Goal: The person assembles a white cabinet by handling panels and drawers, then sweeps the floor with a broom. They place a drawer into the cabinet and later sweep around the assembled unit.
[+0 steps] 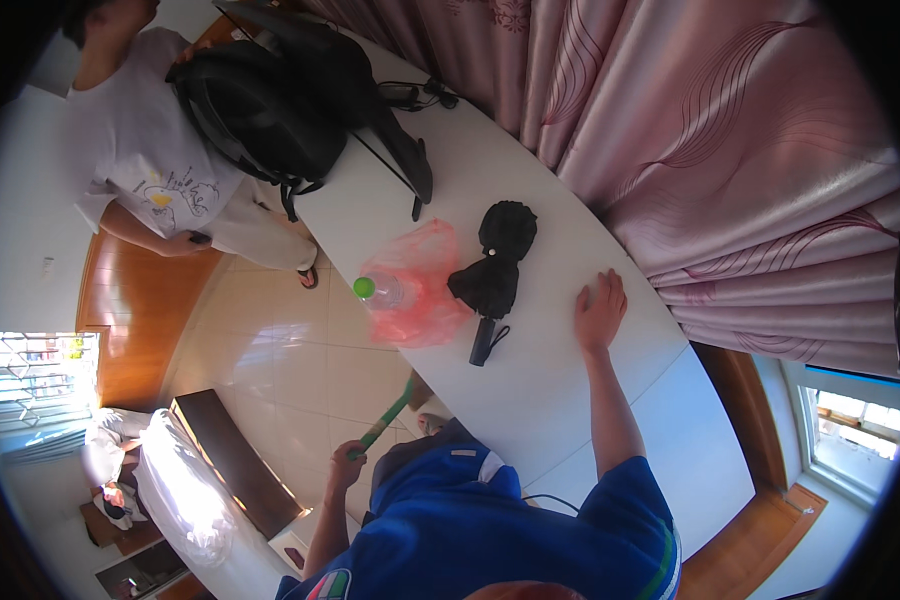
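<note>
My left hand [347,464] is closed around the green handle [378,429] of what looks like a small brush. Its tan head [421,390] is by the table's edge, too small to make out well. Palm down on the white table [560,400], my right hand [601,309] has its fingers stretched out and holds nothing. To its left lies a folded black umbrella [498,262] with its handle toward me. Beside the umbrella, a clear bottle [386,291] with a green cap rests on its side on a crumpled pink plastic bag [425,322].
A black backpack [260,110] and a dark monitor-like panel on a stand [390,150] occupy the table's far end, near black cables [425,95]. A person [160,160] stands there, one hand on the backpack. Pink curtains [730,130] hang along the right side.
</note>
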The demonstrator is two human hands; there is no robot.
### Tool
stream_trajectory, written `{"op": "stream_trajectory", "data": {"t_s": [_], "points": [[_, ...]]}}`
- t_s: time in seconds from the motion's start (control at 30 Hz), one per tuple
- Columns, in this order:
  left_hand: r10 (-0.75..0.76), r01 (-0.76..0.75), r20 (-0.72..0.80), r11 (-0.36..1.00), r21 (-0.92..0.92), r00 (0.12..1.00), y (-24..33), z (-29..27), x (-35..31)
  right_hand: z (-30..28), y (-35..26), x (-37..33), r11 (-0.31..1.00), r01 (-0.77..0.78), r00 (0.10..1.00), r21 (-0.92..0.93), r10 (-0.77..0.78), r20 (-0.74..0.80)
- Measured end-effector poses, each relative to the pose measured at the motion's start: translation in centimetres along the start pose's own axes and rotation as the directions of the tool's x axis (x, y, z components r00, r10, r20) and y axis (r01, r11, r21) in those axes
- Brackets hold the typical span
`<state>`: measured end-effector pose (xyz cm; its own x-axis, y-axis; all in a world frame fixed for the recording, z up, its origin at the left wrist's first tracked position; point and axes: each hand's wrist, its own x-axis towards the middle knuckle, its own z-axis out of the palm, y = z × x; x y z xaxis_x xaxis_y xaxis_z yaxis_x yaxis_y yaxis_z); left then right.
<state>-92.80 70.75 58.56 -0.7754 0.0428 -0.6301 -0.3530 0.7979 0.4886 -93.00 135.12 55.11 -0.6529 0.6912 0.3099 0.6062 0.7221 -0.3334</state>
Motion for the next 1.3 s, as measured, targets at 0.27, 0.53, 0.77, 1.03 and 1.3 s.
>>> {"op": "stream_trajectory", "data": {"t_s": [0.27,0.53,0.77,1.03,1.3], "points": [[0.099,-0.097,-0.066,0.995,0.025,0.993,-2.7,0.9,-0.2,0.3,0.4,0.2,0.999,0.039,0.999,-0.012,-0.039,0.003],[0.008,-0.002,-0.065,0.996,0.094,0.998,0.3,0.3,-2.1,1.4,1.3,3.9,0.998,0.023,0.998,-0.06,-0.026,-0.05],[0.003,0.004,-0.09,0.997,0.072,0.996,-0.5,0.8,-3.3,1.2,0.1,6.4,0.996,-0.06,0.998,-0.071,0.057,-0.04],[0.074,-0.066,-0.122,0.995,0.069,0.99,-2.3,1.9,-2.6,1.7,0.4,5.8,1.0,-0.012,0.989,0.021,0.015,-0.146],[0.094,-0.087,-0.132,0.995,0.053,0.987,-2.1,2.0,-1.7,2.0,0.3,5.6,1.0,0.007,0.983,0.009,-0.005,-0.183]]}}
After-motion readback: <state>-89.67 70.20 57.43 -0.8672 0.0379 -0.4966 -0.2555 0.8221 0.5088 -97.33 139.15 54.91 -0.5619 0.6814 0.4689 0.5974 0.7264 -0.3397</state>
